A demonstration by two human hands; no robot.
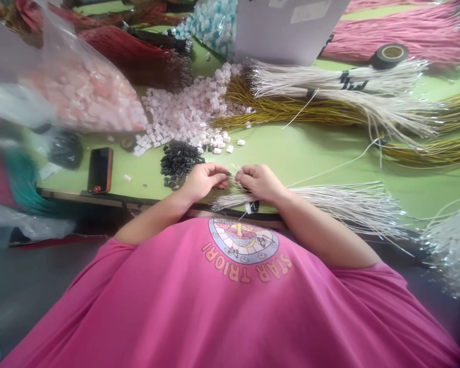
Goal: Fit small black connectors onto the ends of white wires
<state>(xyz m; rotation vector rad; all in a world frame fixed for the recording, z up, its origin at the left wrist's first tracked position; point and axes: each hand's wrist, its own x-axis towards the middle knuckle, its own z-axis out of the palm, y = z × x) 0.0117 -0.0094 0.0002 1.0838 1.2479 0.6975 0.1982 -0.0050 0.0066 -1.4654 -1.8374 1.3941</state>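
My left hand [204, 180] is closed in a pinch on a small black connector [228, 174] at the table's near edge. My right hand [257, 182] is closed too, pinching thin white wires [235, 167] whose tips point at the connector. The two hands almost touch. A bundle of white wires [345, 202] runs from under my right hand off to the right. Just left of my left hand lies a pile of small black connectors [178, 161].
A heap of pale pink connectors [187, 112] lies behind the hands, with yellow wire bundles [276, 107] and white wire bundles [329, 82] to the right. A phone [100, 169] lies at left, a tape roll [390, 54] at the back right, bags of parts [80, 97] at left.
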